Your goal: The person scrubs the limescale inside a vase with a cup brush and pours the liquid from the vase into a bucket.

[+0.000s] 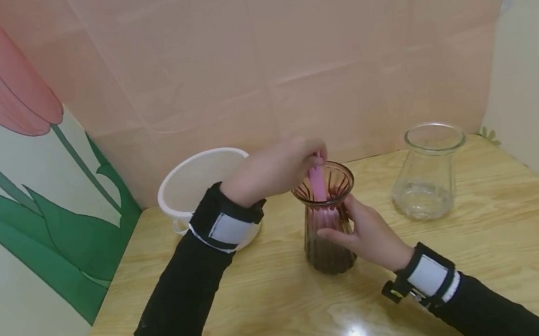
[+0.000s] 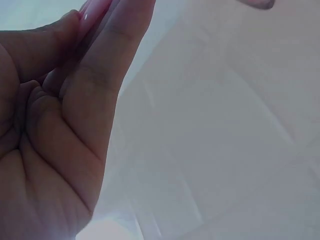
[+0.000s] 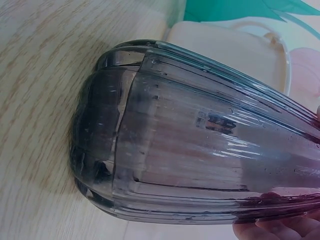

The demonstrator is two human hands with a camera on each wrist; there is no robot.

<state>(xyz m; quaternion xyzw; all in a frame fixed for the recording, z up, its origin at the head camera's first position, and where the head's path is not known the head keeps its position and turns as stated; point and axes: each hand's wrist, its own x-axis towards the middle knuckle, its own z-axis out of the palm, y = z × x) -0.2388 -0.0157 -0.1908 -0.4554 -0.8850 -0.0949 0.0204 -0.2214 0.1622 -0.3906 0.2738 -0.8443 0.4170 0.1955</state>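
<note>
A ribbed, dark purple glass vase [image 1: 328,229] stands upright in the middle of the wooden table [image 1: 505,265]. My right hand [image 1: 366,232] grips its side, thumb across the front. My left hand [image 1: 275,168] hovers over the vase mouth and pinches a pink stick-like thing [image 1: 316,182] that reaches down into the vase. In the right wrist view the ribbed vase [image 3: 200,150] fills the frame, with fingertips [image 3: 280,231] at its lower edge. The left wrist view shows only my left hand's palm and fingers [image 2: 65,125], with a bit of pink thing [image 2: 95,12] between them.
A white bowl [image 1: 197,186] sits at the back left, partly behind my left wrist. A clear glass vase [image 1: 428,174] stands at the back right. Peach panels close the back, and flower-printed walls close both sides.
</note>
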